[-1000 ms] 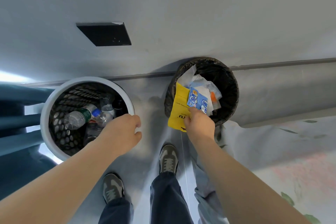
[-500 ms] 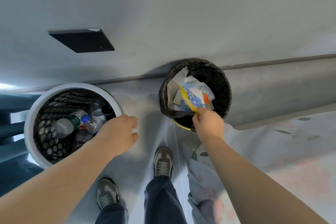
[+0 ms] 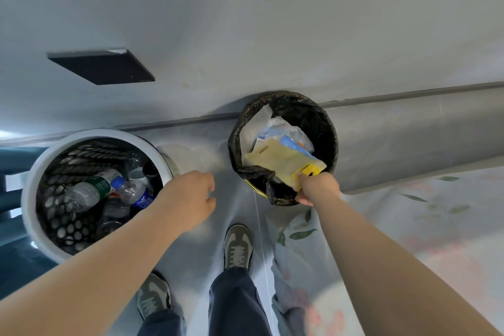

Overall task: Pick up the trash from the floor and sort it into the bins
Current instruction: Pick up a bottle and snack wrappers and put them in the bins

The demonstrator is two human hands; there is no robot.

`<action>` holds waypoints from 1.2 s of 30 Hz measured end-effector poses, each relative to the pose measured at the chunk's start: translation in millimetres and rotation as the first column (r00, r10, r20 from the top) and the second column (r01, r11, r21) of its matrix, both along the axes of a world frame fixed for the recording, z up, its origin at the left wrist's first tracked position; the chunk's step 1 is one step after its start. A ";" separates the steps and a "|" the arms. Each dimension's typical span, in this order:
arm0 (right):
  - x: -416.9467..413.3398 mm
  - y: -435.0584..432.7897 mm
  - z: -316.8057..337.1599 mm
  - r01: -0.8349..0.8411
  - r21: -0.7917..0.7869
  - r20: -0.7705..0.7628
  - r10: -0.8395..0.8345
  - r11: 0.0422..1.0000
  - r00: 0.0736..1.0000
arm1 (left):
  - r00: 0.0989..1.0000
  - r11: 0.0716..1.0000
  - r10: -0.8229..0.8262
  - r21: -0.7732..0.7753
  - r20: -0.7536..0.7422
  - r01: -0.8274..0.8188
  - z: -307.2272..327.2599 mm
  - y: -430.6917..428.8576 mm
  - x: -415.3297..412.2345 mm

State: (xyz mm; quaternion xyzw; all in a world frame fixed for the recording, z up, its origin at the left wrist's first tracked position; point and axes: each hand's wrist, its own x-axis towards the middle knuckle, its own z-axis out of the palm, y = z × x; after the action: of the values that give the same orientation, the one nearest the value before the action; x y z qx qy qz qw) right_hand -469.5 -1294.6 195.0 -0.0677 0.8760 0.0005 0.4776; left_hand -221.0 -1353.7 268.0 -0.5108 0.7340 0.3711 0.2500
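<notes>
yellow packet [image 3: 283, 162], its corner pinched by fingers of the right hand [image 3: 317, 188], lies beyond them in the black-lined bin [image 3: 324, 128]. left hand [image 3: 188, 199] fingers curl loosely, empty, white bin [image 3: 32, 172] beside them.

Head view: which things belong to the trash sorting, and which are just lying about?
Job: right hand pinching the yellow packet; black-lined bin with paper trash; white mesh bin holding plastic bottles; left hand, holding nothing.
Just there: black wall panel; floral cloth; shoes.
</notes>
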 end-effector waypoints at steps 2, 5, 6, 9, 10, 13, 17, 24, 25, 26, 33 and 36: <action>7.8 -0.7 6.3 -0.142 -0.018 -0.269 0.132 0.990 0.954 | 1.000 1.000 0.000 0.000 0.000 0.000 -2.3 -0.2 -0.2; 28.1 4.6 16.1 -0.532 -0.214 -0.429 0.411 0.819 0.805 | 1.000 1.000 0.008 -0.003 0.003 -0.008 -7.2 -0.2 -0.2; 36.5 5.9 17.2 -0.646 -0.256 -0.400 0.530 0.719 0.748 | 1.000 1.000 0.011 -0.003 0.001 -0.011 -9.2 0.8 -0.8; 52.9 10.5 8.6 -0.762 -0.254 -0.270 0.713 0.595 0.647 | 1.000 1.000 -0.006 -0.027 -0.016 0.006 -19.3 3.9 -5.7; 55.4 12.1 5.6 -0.775 -0.237 -0.262 0.729 0.586 0.632 | 1.000 0.999 -0.019 -0.040 -0.021 0.018 -25.2 3.7 -8.5; 57.0 16.9 2.2 -0.754 -0.258 -0.323 0.682 0.604 0.656 | 0.995 0.993 -0.071 -0.100 -0.065 0.065 -45.0 0.1 -22.1; 54.7 30.3 3.7 -0.792 -0.366 -0.264 0.761 0.489 0.592 | 0.982 0.981 -0.122 -0.170 -0.145 0.097 -64.3 -5.9 -44.7; 57.0 42.7 -6.7 -0.878 -0.236 -0.002 0.903 0.417 0.430 | 0.978 0.980 -0.126 -0.175 -0.168 0.096 -75.8 -8.8 -43.1; 59.7 42.0 -7.2 -0.885 -0.217 0.033 0.909 0.411 0.415 | 0.975 0.980 -0.121 -0.180 -0.188 0.087 -75.2 -8.1 -39.4; 62.5 41.8 -6.8 -0.879 -0.204 0.061 0.902 0.430 0.427 | 0.973 0.979 -0.129 -0.182 -0.192 0.094 -74.2 -7.6 -34.7; 66.7 40.5 25.9 -0.852 -0.121 0.056 0.861 0.509 0.506 | 0.961 0.961 -0.259 -0.073 0.096 0.266 -44.9 -9.2 10.0; 67.5 37.1 61.6 -0.863 -0.081 0.007 0.866 0.498 0.499 | 0.967 0.969 -0.232 -0.058 0.105 0.239 -8.9 -11.2 23.0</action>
State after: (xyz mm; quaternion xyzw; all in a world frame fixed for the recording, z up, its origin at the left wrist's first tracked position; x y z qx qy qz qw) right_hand -402.0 -1257.5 256.6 -0.5123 0.7129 0.2084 0.4313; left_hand -198.0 -1364.9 259.1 -0.4458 0.7892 0.2872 0.3096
